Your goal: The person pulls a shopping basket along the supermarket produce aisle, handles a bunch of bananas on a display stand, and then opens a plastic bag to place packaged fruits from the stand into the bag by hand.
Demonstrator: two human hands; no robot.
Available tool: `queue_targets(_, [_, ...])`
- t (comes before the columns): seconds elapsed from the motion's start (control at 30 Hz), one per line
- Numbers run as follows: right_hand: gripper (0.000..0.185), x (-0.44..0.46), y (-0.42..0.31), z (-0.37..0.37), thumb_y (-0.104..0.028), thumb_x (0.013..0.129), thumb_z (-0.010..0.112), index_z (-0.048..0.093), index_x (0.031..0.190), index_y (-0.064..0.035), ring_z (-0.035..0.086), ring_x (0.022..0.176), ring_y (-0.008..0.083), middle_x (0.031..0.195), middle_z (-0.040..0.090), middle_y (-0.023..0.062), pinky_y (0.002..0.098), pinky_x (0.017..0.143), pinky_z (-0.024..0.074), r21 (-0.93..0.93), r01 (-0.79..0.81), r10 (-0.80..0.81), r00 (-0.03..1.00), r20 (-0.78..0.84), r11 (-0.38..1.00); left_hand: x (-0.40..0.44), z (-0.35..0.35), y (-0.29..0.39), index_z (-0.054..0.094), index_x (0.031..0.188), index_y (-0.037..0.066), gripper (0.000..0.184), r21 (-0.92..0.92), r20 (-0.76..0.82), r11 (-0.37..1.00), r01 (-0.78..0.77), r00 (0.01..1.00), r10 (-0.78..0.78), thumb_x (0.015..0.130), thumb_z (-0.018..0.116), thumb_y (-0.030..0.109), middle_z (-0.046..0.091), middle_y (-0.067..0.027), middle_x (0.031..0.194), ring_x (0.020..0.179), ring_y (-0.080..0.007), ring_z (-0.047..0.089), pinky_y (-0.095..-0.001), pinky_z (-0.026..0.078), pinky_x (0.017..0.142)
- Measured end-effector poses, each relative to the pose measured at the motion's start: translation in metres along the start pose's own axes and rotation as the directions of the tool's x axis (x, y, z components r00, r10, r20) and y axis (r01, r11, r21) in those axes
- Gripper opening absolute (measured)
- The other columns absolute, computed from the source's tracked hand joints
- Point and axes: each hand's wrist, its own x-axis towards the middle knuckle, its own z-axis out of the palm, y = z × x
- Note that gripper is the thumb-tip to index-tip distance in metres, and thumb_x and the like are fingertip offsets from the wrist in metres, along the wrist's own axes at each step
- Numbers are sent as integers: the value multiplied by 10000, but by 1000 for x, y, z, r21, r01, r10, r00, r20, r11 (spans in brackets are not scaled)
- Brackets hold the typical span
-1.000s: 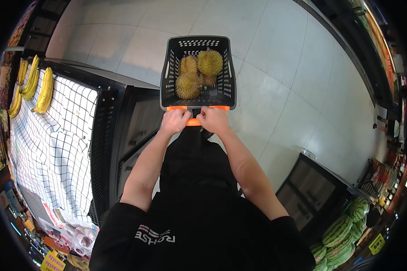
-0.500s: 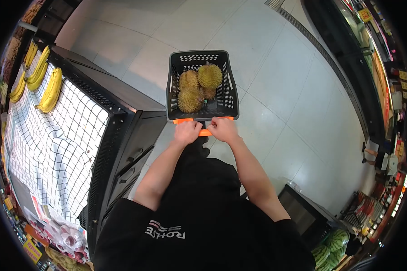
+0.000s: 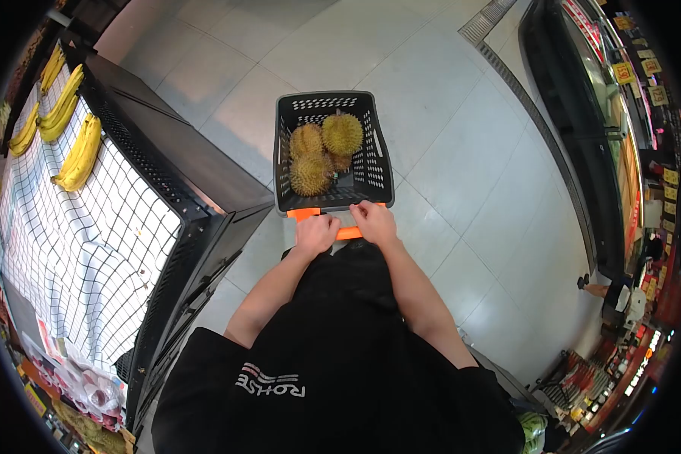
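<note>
In front of me is a black perforated shopping basket (image 3: 387, 178) with an orange handle (image 3: 349, 233) on its near side. My left hand (image 3: 317, 233) is closed round the left part of that handle. Toward the handle's right part, my right hand (image 3: 374, 223) is wrapped on it as well. Several spiky yellow-brown durians (image 3: 310, 174) lie piled in the basket, mostly toward its left and middle. Parts of the handle are hidden under my fingers.
At left stands a dark display stand (image 3: 204, 219) with a checked cloth (image 3: 121, 234) and bananas (image 3: 79, 155) on it. Tiled floor (image 3: 461, 174) stretches ahead and right. A long dark display case (image 3: 564, 98) curves along the right, near a floor grate (image 3: 541, 110). Watermelons (image 3: 533, 427) show at lower right.
The display stand has slid back slightly in view, and the watermelons at lower right have moved mostly out of sight. Both hands keep hold of the handle, and the durians stay in the basket.
</note>
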Motion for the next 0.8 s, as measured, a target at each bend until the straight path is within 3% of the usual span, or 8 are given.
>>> queue_targets(0.23, [335, 25, -2, -16, -376, 898, 609, 645, 805, -56, 661, 717, 342, 710, 663, 127, 445, 646, 508, -19, 29, -29, 999, 16, 999, 17, -5, 11, 736, 858, 106, 376, -46, -56, 999, 10, 998, -13, 891, 496, 395, 698, -180, 831, 802, -383, 671, -491, 528, 754])
queue_targets(0.4, [312, 53, -4, -37, -346, 890, 611, 630, 772, -57, 660, 682, 346, 685, 656, 127, 450, 626, 508, 2, 146, -146, 989, 2, 989, 37, -10, 25, 726, 868, 99, 362, -63, -98, 997, 53, 993, -59, 882, 499, 380, 693, -179, 829, 815, -380, 666, -486, 523, 755])
queue_targets(0.53, [307, 88, -7, -57, -354, 903, 561, 641, 853, -62, 676, 735, 350, 754, 690, 139, 466, 674, 529, -46, 224, -217, 969, 116, 974, 56, -20, 39, 732, 873, 103, 374, -125, -177, 987, 105, 976, -127, 885, 493, 390, 694, -191, 824, 825, -388, 669, -499, 519, 771])
queue_targets(0.8, [293, 129, -8, -100, -328, 901, 546, 647, 862, -56, 673, 728, 357, 782, 691, 163, 472, 670, 531, -23, 365, -352, 911, 213, 931, 77, -37, 84, 737, 928, 133, 382, -134, -148, 943, 304, 935, -323, 889, 472, 405, 703, -174, 889, 881, -373, 669, -493, 513, 808])
